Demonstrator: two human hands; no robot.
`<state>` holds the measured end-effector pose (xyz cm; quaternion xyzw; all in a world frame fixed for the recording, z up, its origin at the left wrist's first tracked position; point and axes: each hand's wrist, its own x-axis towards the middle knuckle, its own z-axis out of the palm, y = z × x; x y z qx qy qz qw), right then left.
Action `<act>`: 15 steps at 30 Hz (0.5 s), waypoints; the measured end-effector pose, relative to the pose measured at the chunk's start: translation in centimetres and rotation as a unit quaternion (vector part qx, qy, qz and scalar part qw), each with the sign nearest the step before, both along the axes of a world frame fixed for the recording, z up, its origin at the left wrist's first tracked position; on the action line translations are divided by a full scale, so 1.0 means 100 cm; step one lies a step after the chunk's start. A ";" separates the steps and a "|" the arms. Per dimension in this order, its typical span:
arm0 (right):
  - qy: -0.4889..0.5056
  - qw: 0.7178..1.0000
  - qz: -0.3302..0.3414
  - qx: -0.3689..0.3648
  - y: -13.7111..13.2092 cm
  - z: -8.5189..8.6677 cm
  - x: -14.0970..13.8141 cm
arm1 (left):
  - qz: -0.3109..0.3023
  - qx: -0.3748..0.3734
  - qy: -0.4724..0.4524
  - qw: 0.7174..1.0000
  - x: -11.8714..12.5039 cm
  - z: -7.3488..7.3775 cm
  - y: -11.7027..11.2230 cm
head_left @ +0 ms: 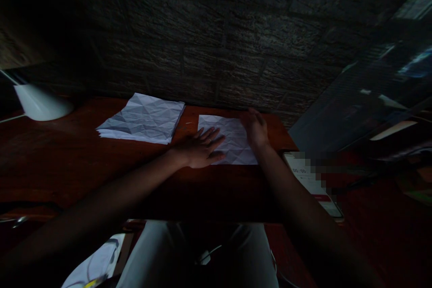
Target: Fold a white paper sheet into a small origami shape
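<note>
A creased white sheet of paper (236, 144) lies flat on the wooden desk in front of me. My left hand (202, 148) rests on its left part, palm down with the fingers spread, and a ring shows on one finger. At the sheet's right side is my right hand (255, 128), turned on its edge. Its fingers are dark and blurred, so I cannot make out whether they grip the paper. Left of the sheet sits a stack of similarly creased white papers (145, 117).
A white lamp base (43, 102) stands at the desk's (67, 157) far left. A phone (313, 184) showing a timer lies at the right edge, partly behind my right forearm. The stone-block wall (216, 45) rises right behind the desk. Below, a white plug (204, 258) hangs between my legs.
</note>
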<state>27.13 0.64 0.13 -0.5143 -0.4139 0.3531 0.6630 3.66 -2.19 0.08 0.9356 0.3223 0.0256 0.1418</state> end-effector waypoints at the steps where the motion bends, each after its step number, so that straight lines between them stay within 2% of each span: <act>1: 0.051 0.998 0.027 0.007 -0.002 0.002 -0.009 | -0.002 0.001 0.000 1.000 0.000 0.000 -0.001; 3: 0.090 0.993 0.079 -0.015 -0.005 0.004 -0.024 | -0.009 0.008 -0.004 1.000 0.000 0.001 -0.003; 5: 0.104 0.987 0.095 -0.073 -0.004 0.004 -0.031 | -0.012 0.017 -0.006 1.000 0.000 0.001 -0.005; 7: 0.106 0.987 0.065 -0.106 -0.001 0.004 -0.028 | -0.008 0.019 0.000 1.000 0.000 0.003 -0.009; 11: 0.095 0.991 -0.010 -0.098 0.002 0.006 -0.010 | 0.003 0.018 0.017 1.000 -0.001 0.016 -0.017; 15: 0.108 0.990 -0.027 -0.092 -0.006 0.013 -0.010 | -0.005 0.071 -0.035 0.997 0.003 0.027 -0.019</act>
